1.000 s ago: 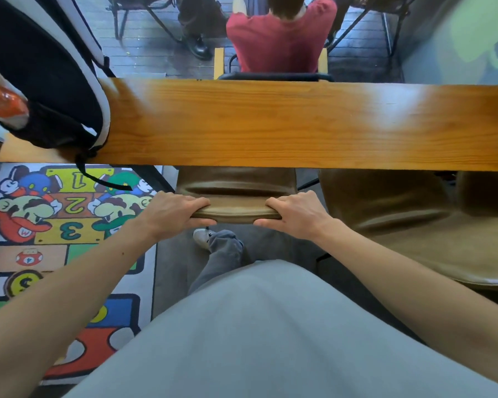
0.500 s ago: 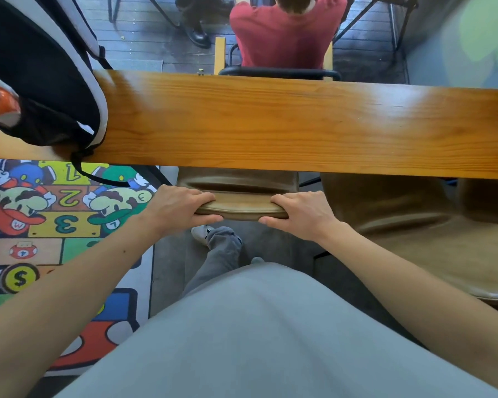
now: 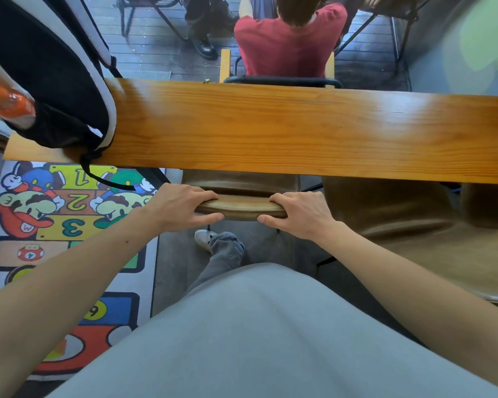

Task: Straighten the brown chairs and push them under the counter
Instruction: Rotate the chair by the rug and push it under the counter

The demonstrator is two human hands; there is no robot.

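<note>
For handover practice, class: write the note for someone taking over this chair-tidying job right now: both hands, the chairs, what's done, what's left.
Left hand: grips the left end of the chair back.
Right hand: grips its right end.
This chair: seat under the counter, back near its front edge.
Second chair, on the right: sticks well out, no hand on it.
Done: first chair nearly in.
Left: release it, then straighten and push in the second chair.

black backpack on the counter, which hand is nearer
Left. The left hand grips the brown chair back at its end toward the black backpack; the right hand grips the other end, farther off.
</note>
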